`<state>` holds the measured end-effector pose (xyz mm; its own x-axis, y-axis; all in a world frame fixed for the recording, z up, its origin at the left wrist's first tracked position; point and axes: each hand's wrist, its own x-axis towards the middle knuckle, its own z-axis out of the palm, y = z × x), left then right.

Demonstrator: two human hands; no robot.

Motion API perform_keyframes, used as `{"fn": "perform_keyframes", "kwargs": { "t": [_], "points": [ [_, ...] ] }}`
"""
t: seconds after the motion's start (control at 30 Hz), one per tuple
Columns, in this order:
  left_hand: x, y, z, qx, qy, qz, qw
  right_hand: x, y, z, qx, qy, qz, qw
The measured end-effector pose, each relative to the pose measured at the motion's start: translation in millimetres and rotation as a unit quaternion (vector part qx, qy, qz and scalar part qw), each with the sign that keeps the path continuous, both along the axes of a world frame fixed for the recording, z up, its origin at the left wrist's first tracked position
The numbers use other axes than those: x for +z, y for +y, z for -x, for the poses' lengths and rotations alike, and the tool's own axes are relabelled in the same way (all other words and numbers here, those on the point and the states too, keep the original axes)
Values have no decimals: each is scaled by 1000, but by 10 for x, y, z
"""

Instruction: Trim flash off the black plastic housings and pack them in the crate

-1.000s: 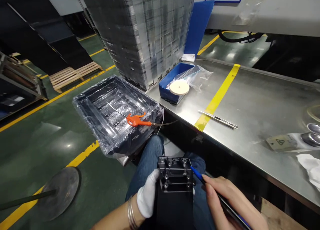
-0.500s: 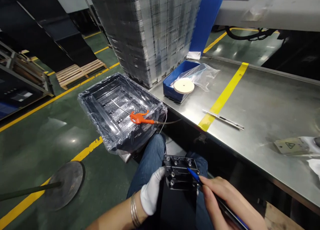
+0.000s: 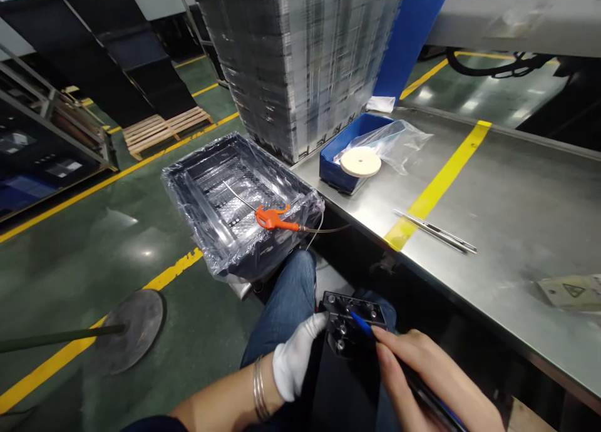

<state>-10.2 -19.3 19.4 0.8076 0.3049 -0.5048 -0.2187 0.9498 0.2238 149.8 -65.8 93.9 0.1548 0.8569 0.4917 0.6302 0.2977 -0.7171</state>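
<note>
Black and studded with round metal screw heads, the block (image 3: pixel 354 342) sits above the lap, just beside the near edge of the metal desk (image 3: pixel 511 188). The left hand (image 3: pixel 295 359), in a white glove, grasps the block's left side; its thumb lies along that edge and the fingers are hidden, so I cannot tell how far they wrap underneath. The bare right hand (image 3: pixel 425 363) is closed in a pinch on a blue-tipped pen (image 3: pixel 361 323), thumb and forefinger near the tip, which points at the block's upper rows of screws; whether it touches is too small to tell.

To work well here, I would judge, the left grip should be firm enough that the block cannot tilt under the tip, while the right pinch should stay light and close to the point, moving screw by screw without covering the next one.

Beyond the block and to its left, an orange air gun (image 3: pixel 277 220) rests on a plastic-wrapped crate (image 3: pixel 200 250). Beyond the block on the desk are a blue bin (image 3: pixel 335 176) with a pale disc (image 3: pixel 360 161) on it and, farther right, slim metal tweezers (image 3: pixel 439 235).
</note>
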Motion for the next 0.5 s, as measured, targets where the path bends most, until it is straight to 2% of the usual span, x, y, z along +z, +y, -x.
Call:
{"fn": "perform_keyframes", "kwargs": {
  "t": [0.1,0.2,0.27,0.4,0.5],
  "points": [
    [149,61,-95,-27,-38,-37,998,-8,66,6,55,-21,-18,998],
    [196,81,-130,-44,-44,-27,998,-39,154,34,33,-8,-21,999],
    [162,70,-118,-38,-33,-17,999,-50,187,44,14,-14,-32,999],
    [31,34,-61,-13,-18,-4,1000,-20,132,34,57,-55,-32,996],
    [-46,25,-28,-6,-5,11,1000,5,9,72,-4,-33,-2,999]
  ]
}}
